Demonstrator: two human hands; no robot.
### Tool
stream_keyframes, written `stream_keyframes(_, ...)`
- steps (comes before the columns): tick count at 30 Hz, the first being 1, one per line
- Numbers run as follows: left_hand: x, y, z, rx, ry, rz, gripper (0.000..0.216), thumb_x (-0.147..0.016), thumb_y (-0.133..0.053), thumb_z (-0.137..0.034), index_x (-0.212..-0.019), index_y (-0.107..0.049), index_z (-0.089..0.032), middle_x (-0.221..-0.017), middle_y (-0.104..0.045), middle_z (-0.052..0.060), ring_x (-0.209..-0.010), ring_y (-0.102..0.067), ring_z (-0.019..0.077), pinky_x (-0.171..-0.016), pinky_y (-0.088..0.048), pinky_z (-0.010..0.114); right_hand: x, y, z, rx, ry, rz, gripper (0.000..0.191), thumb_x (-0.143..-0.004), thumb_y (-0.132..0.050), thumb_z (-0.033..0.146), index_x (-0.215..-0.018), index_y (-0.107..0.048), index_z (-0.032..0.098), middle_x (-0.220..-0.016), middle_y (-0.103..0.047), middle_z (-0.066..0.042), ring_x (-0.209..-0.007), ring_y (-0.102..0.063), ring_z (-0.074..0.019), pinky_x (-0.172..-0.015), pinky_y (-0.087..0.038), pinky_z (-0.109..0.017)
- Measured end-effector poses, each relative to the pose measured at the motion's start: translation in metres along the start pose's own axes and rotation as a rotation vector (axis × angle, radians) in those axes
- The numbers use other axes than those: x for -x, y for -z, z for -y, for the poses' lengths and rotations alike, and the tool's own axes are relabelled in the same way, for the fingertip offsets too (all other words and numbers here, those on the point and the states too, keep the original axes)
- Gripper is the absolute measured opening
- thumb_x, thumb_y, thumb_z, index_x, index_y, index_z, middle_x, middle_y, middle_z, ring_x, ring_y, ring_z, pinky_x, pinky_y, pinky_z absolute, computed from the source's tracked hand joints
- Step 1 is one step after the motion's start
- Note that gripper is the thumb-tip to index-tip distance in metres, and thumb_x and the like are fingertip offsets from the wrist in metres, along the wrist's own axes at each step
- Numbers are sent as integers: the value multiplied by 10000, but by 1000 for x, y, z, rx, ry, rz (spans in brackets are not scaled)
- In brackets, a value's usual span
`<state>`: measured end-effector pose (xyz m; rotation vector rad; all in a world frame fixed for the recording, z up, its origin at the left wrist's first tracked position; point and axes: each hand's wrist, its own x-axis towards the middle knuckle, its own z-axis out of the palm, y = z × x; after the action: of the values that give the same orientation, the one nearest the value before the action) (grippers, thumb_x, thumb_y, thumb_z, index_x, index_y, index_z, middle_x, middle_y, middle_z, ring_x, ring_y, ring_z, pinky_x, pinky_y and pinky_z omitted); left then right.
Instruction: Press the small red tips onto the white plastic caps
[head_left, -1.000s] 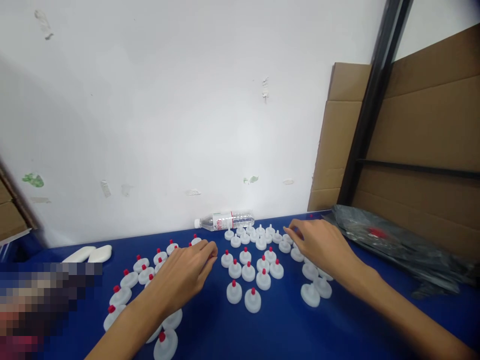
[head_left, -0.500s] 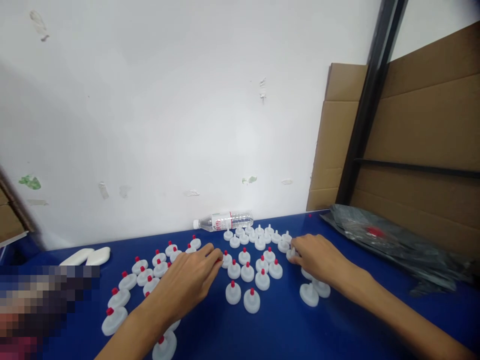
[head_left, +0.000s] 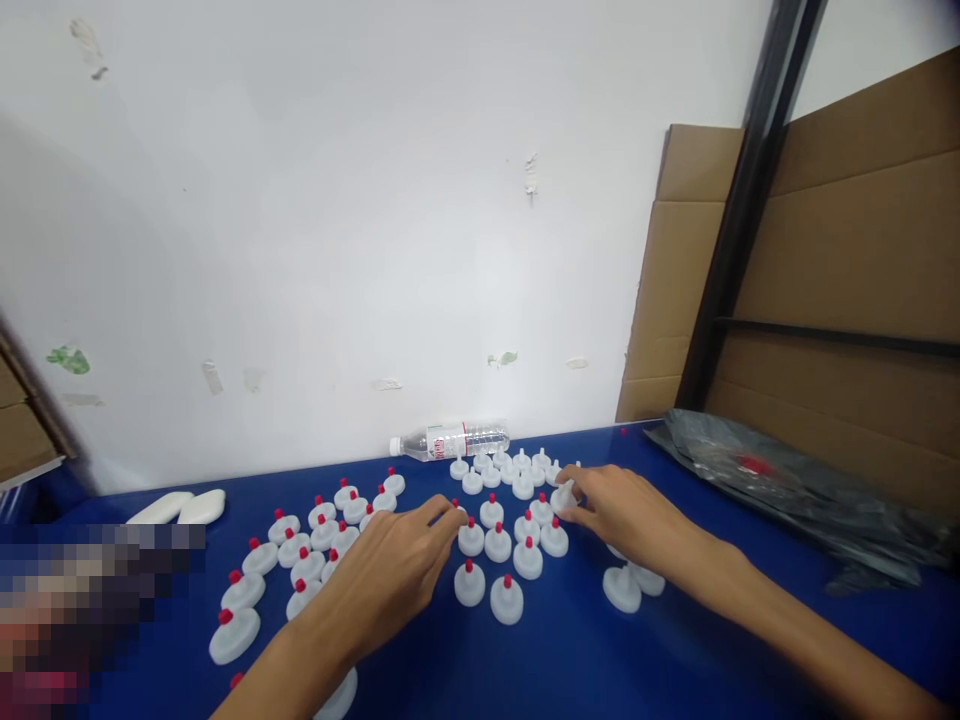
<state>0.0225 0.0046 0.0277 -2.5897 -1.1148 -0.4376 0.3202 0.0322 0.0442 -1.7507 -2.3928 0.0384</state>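
My left hand (head_left: 401, 550) reaches over the blue table with its fingertips pinched together. They are beside a white, disc-shaped nozzle cap with a red tip (head_left: 454, 503), mostly hidden behind them; what they hold, if anything, I cannot make out. My right hand (head_left: 619, 510) is closed on a white nozzle cap (head_left: 565, 499) without a red tip. Between the hands stand several red-tipped nozzle caps (head_left: 498, 542). Behind them is a cluster of plain white nozzle caps (head_left: 523, 486). More plain ones (head_left: 622, 590) lie under my right wrist.
Rows of red-tipped caps (head_left: 244, 592) stand on the left of the blue table (head_left: 555, 660). A plastic bottle (head_left: 450, 441) lies along the wall. White oval pieces (head_left: 202, 507) rest at far left. A grey plastic bag (head_left: 780, 500) and cardboard (head_left: 847, 400) are at right.
My right hand has moved left, and the plain cap at its fingertips has moved with it. My left hand has shifted slightly right, over a red-tipped cap. The view has shifted slightly.
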Motion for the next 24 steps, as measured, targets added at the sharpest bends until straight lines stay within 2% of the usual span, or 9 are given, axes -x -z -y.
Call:
stream_keyframes(3,0,1,0,-12,-11,-21,317,-1002,-375,-79,-1165,-624,-188,-963,-678,61,-667,-633,141,-531,-395,239,1,-1,2,-37,53,-41,267,-942,-663,274,-1189,-691,175,-1066,-757,-134,-1018,-718,-334,-763,-502,-352)
stream_keyframes(5,0,1,0,-19,-23,-36,316,-1000,-378,-74,-1164,-625,-184,-951,-677,58,-660,-628,141,-520,-385,241,2,-1,3,-71,81,-79,246,-951,-647,290,-1163,-684,171,-1048,-751,-131,-972,-723,-324,-751,-516,-360)
stream_keyframes(10,0,3,-3,-35,-35,-80,293,-1011,-379,-84,-1135,-623,-187,-921,-674,41,-614,-614,150,-462,-308,264,4,1,11,-181,156,-212,303,-1044,-507,374,-1271,-580,187,-1084,-729,-106,-866,-716,-257,-730,-544,-367)
stream_keyframes(12,0,4,-5,-23,-49,-133,279,-1023,-381,-99,-1154,-610,-191,-942,-687,38,-596,-613,146,-446,-298,267,6,1,16,-211,203,-249,296,-1054,-492,386,-1280,-569,212,-1122,-705,-85,-870,-703,-230,-761,-550,-364)
stream_keyframes(15,0,4,-8,34,-91,-247,265,-1040,-398,-114,-1210,-584,-197,-999,-715,40,-658,-663,141,-455,-357,250,12,-2,25,-232,320,-296,301,-1050,-511,375,-1308,-566,230,-1143,-655,-73,-866,-683,-212,-788,-559,-379)
stream_keyframes(19,-1,5,-15,68,-148,-389,346,-1010,-409,-43,-1293,-553,-179,-1032,-750,48,-696,-707,127,-447,-397,225,19,-7,35,-243,543,-311,311,-1045,-548,343,-1333,-571,230,-1155,-615,-81,-937,-671,-213,-808,-581,-369)
stream_keyframes(24,-2,4,-24,49,-219,-408,369,-978,-408,-11,-1294,-548,-141,-1015,-764,56,-572,-676,127,-409,-407,248,20,-16,41,-254,616,-314,312,-1035,-593,356,-1314,-592,217,-1257,-655,-100,-1109,-665,-243,-943,-570,-402)
